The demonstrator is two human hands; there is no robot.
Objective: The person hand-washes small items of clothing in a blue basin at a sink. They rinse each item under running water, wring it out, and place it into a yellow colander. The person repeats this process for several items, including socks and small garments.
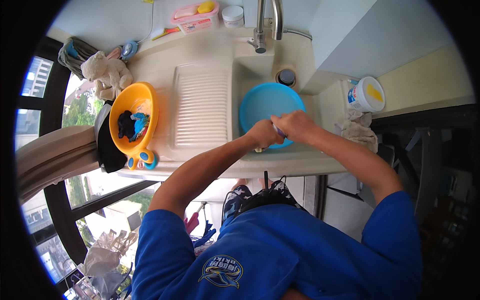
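Both fists meet over the near side of a blue plastic basin (270,99) that stands in the sink. My left hand (264,134) is closed around a small bunched cloth (278,131), of which a purple-grey bit shows between the fists. Gripping the same cloth from the right is my right hand (294,125). Most of it is hidden inside the fingers. A pale yellowish end pokes out below the left fist. Cloudy bluish water seems to fill the basin, though its depth cannot be told.
Left of the ribbed washboard (201,107) is a yellow basin (152,101) holding dark and blue clothes (129,125). A plush toy (107,71) sits behind it. The faucet (259,41) overhangs the sink's back. A white tub (369,93) and a rag (358,129) lie right.
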